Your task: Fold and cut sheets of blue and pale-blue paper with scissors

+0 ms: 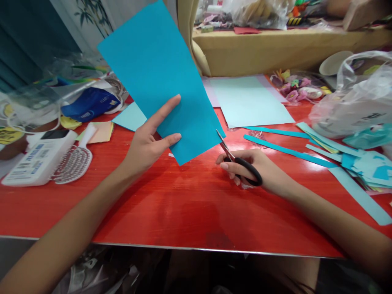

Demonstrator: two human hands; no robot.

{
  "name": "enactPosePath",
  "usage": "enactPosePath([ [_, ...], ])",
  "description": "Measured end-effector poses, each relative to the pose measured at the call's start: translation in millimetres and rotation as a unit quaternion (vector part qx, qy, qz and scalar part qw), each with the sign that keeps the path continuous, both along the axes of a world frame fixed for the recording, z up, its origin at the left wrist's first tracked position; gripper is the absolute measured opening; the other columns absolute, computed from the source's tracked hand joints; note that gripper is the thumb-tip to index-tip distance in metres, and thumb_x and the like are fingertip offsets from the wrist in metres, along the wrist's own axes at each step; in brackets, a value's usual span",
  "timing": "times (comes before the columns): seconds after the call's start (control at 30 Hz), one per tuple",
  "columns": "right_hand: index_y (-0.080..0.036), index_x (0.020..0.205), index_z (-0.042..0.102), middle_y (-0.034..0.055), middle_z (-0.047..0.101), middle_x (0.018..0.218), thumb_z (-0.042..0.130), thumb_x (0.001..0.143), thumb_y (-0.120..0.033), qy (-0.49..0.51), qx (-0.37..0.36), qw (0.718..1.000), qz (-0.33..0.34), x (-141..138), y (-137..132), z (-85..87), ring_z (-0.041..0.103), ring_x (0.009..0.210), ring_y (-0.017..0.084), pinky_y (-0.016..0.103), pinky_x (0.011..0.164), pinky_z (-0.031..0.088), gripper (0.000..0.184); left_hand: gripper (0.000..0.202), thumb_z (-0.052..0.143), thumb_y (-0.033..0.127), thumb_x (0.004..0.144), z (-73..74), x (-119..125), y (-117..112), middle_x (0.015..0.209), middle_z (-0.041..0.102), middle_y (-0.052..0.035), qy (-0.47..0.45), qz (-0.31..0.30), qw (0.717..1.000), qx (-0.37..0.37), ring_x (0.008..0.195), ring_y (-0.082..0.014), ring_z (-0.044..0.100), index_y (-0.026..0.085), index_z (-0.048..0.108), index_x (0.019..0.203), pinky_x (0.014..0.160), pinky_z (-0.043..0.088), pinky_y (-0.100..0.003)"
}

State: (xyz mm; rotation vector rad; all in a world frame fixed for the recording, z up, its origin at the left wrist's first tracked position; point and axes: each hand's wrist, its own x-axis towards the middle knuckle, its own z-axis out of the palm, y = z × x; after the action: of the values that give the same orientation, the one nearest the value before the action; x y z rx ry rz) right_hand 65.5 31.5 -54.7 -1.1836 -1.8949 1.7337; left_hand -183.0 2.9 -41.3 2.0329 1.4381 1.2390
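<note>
My left hand holds up a large sheet of blue paper by its lower edge, fingers stretched along the front and thumb behind. The sheet tilts up and away over the red table. My right hand grips black-handled scissors. Their blades point up-left and meet the sheet's lower right corner. Several cut blue strips lie to the right of that hand.
A pale blue sheet lies flat behind. Paper scraps and a clear plastic bag crowd the right side. At left sit a white device, a hairbrush and a blue packet. The table's front edge runs below.
</note>
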Motion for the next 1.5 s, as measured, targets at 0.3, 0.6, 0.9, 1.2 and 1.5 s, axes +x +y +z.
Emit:
enactPosePath([
  [0.3, -0.018, 0.080, 0.059, -0.0022, 0.049, 0.052, 0.060, 0.076, -0.042, 0.016, 0.020, 1.000, 0.005, -0.4, -0.2, -3.4, 0.047, 0.042, 0.008, 0.019, 0.034, 0.029, 0.024, 0.056, 0.058, 0.032, 0.079, -7.0, -5.8, 4.9, 0.138, 0.034, 0.0154, -0.002, -0.019, 0.999, 0.049, 0.133, -0.0248, 0.024, 0.040, 0.036, 0.130, 0.109, 0.030, -0.045],
  [0.6, -0.018, 0.073, 0.057, -0.0039, 0.047, 0.046, 0.059, 0.077, -0.039, 0.014, 0.046, 0.999, 0.014, -0.4, -0.9, -3.1, 0.043, 0.038, 0.007, 0.018, 0.033, 0.028, 0.022, 0.057, 0.058, 0.035, 0.080, -7.8, -8.6, 6.4, 0.139, 0.032, 0.0163, 0.007, -0.026, 0.999, 0.046, 0.133, -0.0255, 0.023, 0.040, 0.034, 0.131, 0.109, 0.030, -0.045],
  [0.9, -0.017, 0.071, 0.057, -0.0041, 0.048, 0.045, 0.061, 0.075, -0.040, 0.014, 0.048, 0.999, 0.006, -1.1, -1.3, -2.6, 0.044, 0.036, 0.007, 0.018, 0.033, 0.030, 0.023, 0.058, 0.058, 0.035, 0.080, -8.9, -6.9, 6.4, 0.140, 0.034, 0.0085, 0.000, -0.023, 0.998, 0.059, 0.132, -0.0278, 0.024, 0.032, 0.035, 0.132, 0.108, 0.030, -0.046],
  [1.2, -0.016, 0.067, 0.055, -0.0030, 0.050, 0.050, 0.061, 0.075, -0.042, 0.018, 0.029, 0.999, -0.007, -4.4, -2.3, -1.7, 0.046, 0.038, 0.006, 0.017, 0.033, 0.030, 0.027, 0.058, 0.058, 0.036, 0.079, -7.1, -5.4, 6.1, 0.140, 0.032, 0.0138, 0.011, -0.049, 0.998, 0.029, 0.132, -0.0271, 0.025, 0.043, 0.033, 0.130, 0.106, 0.035, -0.046],
  [1.5, -0.017, 0.064, 0.051, -0.0042, 0.048, 0.050, 0.059, 0.077, -0.043, 0.025, 0.047, 0.999, 0.002, -3.2, -2.4, -4.6, 0.046, 0.038, 0.006, 0.017, 0.033, 0.031, 0.030, 0.057, 0.056, 0.038, 0.080, -6.7, -3.7, 5.2, 0.140, 0.032, 0.0122, 0.019, -0.039, 0.999, 0.026, 0.131, -0.0272, 0.027, 0.043, 0.032, 0.131, 0.104, 0.037, -0.046],
])
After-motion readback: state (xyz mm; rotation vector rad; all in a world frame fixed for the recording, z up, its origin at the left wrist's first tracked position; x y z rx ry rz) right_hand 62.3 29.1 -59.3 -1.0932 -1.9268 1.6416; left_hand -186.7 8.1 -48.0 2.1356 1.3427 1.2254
